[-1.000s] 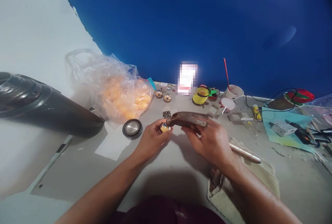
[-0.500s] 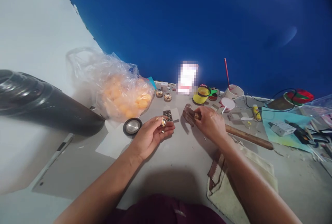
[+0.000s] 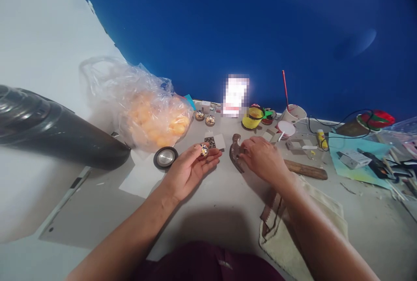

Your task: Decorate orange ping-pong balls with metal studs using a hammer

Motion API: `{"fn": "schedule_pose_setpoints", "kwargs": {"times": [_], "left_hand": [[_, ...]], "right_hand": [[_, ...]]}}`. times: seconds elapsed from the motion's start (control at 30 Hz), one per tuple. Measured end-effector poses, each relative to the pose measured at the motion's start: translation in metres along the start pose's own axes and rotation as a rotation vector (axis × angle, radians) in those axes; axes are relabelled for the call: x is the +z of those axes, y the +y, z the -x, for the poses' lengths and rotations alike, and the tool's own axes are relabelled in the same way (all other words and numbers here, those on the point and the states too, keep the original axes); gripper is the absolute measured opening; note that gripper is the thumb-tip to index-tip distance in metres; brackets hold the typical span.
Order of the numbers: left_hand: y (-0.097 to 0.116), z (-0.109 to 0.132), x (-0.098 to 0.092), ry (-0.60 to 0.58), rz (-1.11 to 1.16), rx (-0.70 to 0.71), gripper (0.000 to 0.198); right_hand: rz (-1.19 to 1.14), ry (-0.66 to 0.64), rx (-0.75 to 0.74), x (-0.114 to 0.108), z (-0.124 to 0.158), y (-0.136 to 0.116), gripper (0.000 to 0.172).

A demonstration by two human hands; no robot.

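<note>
My left hand (image 3: 192, 168) lies palm up over the grey table (image 3: 211, 207) and pinches a small shiny decorated ball (image 3: 204, 150) between thumb and fingers. My right hand (image 3: 263, 157) rests on a hammer (image 3: 236, 156) with a wooden handle (image 3: 306, 169), fingers curled over it just behind the rusty head. The hammer lies flat on the table, head toward the middle and handle pointing right.
A clear bag of orange balls (image 3: 153, 116) and a black cylinder (image 3: 58, 131) lie at left, a round tin (image 3: 166, 157) beside them. Two decorated balls (image 3: 205, 118), a yellow pot (image 3: 252, 119), cups (image 3: 295, 114), cables and tools crowd the back and right. A cloth (image 3: 312, 229) lies under my right forearm.
The hammer went from raised over the ball in my left hand down to lying flat on the table. My left hand turned palm up with the ball.
</note>
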State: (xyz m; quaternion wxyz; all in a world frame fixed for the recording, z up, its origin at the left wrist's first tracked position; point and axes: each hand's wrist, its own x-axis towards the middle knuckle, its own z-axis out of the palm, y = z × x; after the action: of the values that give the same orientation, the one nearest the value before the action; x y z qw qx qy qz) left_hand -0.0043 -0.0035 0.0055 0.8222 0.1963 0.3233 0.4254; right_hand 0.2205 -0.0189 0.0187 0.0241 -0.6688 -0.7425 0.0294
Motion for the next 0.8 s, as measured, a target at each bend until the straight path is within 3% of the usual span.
{"fn": "schedule_pose_setpoints", "kwargs": {"times": [0.1, 0.17, 0.23, 0.4, 0.67, 0.8], "left_hand": [[-0.006, 0.0, 0.002, -0.022, 0.023, -0.008, 0.019], [-0.01, 0.001, 0.003, -0.048, 0.021, -0.003, 0.018], [-0.013, 0.001, 0.004, -0.059, 0.012, 0.013, 0.019], [-0.016, 0.0, 0.001, -0.071, 0.013, 0.033, 0.025], [-0.018, -0.001, -0.002, -0.051, -0.004, 0.034, 0.029], [-0.017, 0.001, 0.0, -0.049, -0.059, 0.073, 0.034]], "right_hand": [[-0.247, 0.158, -0.189, -0.004, 0.013, -0.029, 0.019], [-0.359, 0.178, -0.313, 0.001, 0.018, -0.044, 0.021], [-0.403, 0.211, -0.339, 0.01, 0.018, -0.053, 0.021], [-0.387, 0.234, -0.357, 0.025, 0.015, -0.053, 0.018], [-0.416, 0.216, -0.404, 0.022, 0.015, -0.051, 0.006], [-0.468, 0.228, -0.423, 0.025, 0.013, -0.049, 0.01]]}}
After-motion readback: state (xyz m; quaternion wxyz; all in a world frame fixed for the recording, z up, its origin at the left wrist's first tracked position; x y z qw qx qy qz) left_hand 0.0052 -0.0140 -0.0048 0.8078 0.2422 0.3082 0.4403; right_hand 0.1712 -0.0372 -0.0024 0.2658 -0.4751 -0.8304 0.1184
